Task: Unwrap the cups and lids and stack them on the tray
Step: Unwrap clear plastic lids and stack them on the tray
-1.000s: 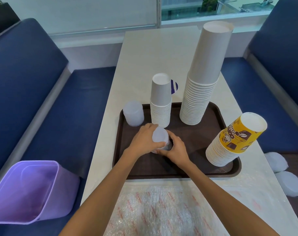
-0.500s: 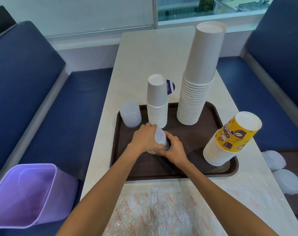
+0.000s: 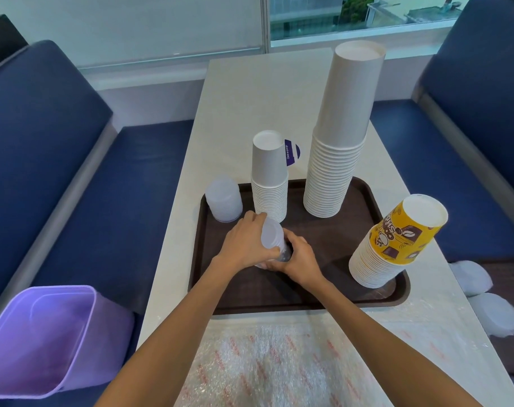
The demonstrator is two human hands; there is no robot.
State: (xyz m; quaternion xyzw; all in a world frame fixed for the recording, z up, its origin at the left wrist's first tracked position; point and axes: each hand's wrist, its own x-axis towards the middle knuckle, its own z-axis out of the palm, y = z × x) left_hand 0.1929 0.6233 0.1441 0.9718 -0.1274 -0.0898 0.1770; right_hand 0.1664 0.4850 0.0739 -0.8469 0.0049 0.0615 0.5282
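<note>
Between blue benches, our pale table (image 3: pixel 250 92) carries the brown tray (image 3: pixel 323 292). At its near-middle we hold a small stack of translucent lids (image 3: pixel 272 239), seemingly not quite upright. Our left hand (image 3: pixel 244 245) curls round its upper part and our right hand (image 3: pixel 301 259) wraps its base, probably to steady it as we seat it. It looks frosted, thin and slippery. Beyond stand another lid stack (image 3: pixel 223 199), a short white cup stack (image 3: pixel 270 183), a tall white cup stack (image 3: pixel 338 142) and leaning yellow cups (image 3: pixel 396 245). Bubble wrap (image 3: pixel 273 362) lies nearest us.
</note>
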